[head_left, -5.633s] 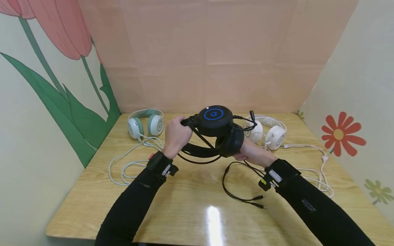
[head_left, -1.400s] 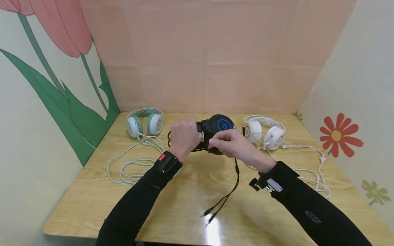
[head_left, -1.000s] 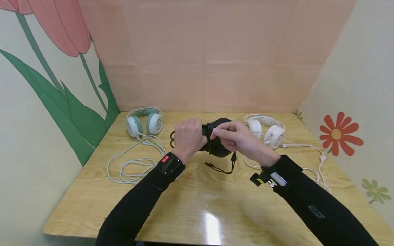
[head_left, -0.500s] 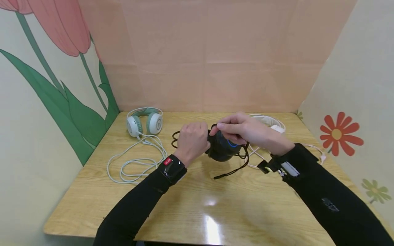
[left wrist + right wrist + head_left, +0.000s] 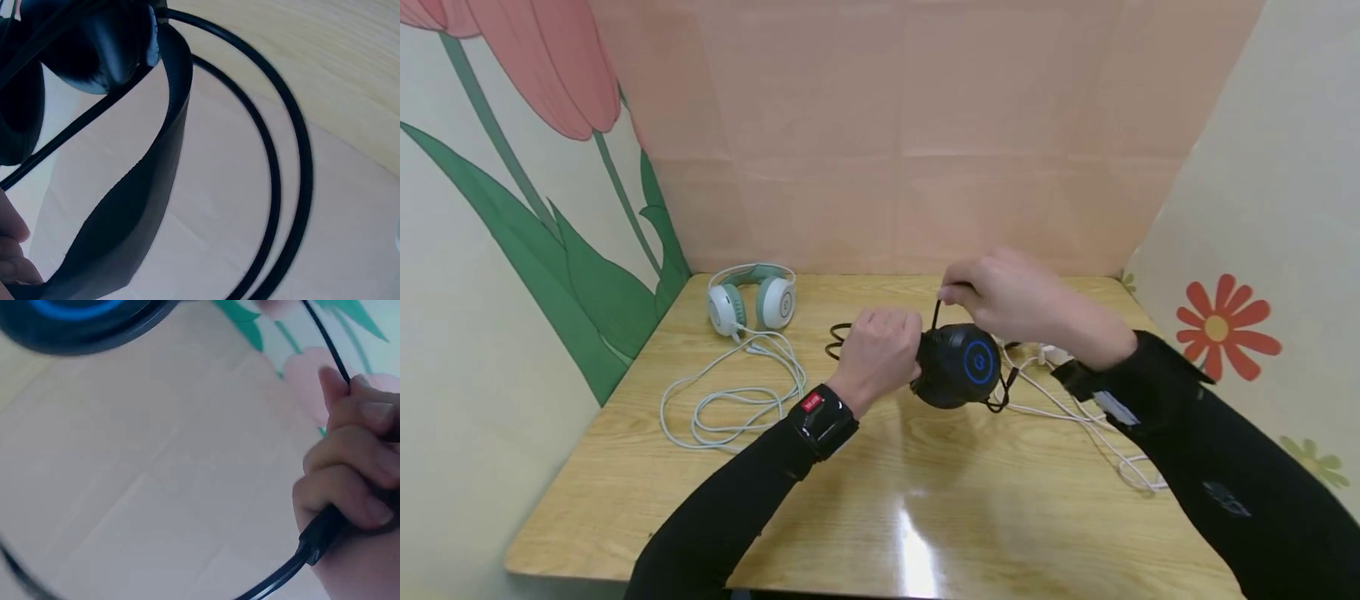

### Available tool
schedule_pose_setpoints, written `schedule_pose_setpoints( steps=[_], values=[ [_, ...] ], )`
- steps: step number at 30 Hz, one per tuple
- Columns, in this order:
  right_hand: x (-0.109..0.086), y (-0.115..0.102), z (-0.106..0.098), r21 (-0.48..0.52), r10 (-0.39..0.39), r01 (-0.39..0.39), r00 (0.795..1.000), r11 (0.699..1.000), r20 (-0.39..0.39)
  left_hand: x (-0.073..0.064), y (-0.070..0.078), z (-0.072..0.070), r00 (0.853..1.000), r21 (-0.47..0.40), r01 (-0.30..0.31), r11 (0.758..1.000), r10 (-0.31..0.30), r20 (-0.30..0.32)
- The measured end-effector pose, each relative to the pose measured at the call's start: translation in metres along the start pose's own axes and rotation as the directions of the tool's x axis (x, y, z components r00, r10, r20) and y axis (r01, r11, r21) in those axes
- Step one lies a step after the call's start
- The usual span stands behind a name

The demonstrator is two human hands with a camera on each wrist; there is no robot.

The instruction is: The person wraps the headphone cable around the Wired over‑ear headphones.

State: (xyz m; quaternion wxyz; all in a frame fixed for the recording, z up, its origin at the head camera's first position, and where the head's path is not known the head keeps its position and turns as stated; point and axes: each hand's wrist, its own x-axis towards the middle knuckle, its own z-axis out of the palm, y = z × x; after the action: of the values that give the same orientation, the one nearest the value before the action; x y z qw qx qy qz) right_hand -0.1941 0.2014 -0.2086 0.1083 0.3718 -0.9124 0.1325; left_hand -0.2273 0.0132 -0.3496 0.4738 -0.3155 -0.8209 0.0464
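Black headphones (image 5: 953, 371) are held up over the table, an ear cup with a glowing blue ring facing the head camera. My left hand (image 5: 878, 358) grips them by the side of the headband. The left wrist view shows the padded headband strap (image 5: 140, 200), dark ear cushions (image 5: 103, 47) and black cable loops (image 5: 303, 150) arching beside them. My right hand (image 5: 1003, 292), raised above the ear cup, pinches the taut black cable (image 5: 936, 315) between thumb and forefinger. In the right wrist view, its curled lower fingers also hold the cable's black splitter (image 5: 322, 534).
White-and-green headphones (image 5: 752, 298) stand at the back left, their pale cable (image 5: 688, 400) coiled in front. Another white pair at the back right is mostly hidden behind my right arm; its white cable (image 5: 1075, 412) trails forward. A pink sheet (image 5: 895, 150) covers the back.
Earlier both hands held the headphones, cable ends lying on the table. Now the right hand pinches the cable and has risen up and right, drawing it taut; the plug ends have come up.
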Motion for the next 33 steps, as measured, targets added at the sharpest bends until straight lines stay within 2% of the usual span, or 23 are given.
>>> schedule_pose_setpoints(
  steps=[3,7,11,14,20,26,33],
  values=[
    [0.001,0.008,0.003,-0.088,0.003,-0.007,0.999,0.996,-0.046,0.0,0.002,-0.001,0.997,0.009,-0.039,0.999,0.04,-0.061],
    [0.0,0.025,0.01,-0.159,0.069,-0.079,0.996,0.984,-0.064,0.0,0.003,-0.002,0.988,0.005,-0.088,0.996,0.088,-0.124],
    [-0.001,0.046,0.016,-0.256,0.159,-0.179,0.983,0.95,-0.097,0.001,0.001,-0.002,0.98,-0.013,-0.132,0.991,0.129,-0.153],
    [-0.002,0.061,0.021,-0.29,0.221,-0.237,0.972,0.927,-0.085,-0.001,-0.001,-0.001,0.975,-0.045,-0.151,0.988,0.141,-0.174],
    [-0.004,0.078,0.032,-0.188,0.287,-0.278,0.958,0.942,0.022,-0.002,-0.005,-0.002,0.963,-0.083,-0.193,0.978,0.172,-0.207],
    [-0.003,0.095,0.047,-0.118,0.254,-0.249,0.967,0.961,0.027,0.0,-0.008,-0.007,0.954,-0.111,-0.21,0.971,0.178,-0.241],
    [-0.007,0.111,0.069,-0.018,0.203,-0.202,0.977,0.979,0.069,0.001,-0.012,-0.011,0.955,-0.139,-0.193,0.971,0.153,-0.253]
  ],
)
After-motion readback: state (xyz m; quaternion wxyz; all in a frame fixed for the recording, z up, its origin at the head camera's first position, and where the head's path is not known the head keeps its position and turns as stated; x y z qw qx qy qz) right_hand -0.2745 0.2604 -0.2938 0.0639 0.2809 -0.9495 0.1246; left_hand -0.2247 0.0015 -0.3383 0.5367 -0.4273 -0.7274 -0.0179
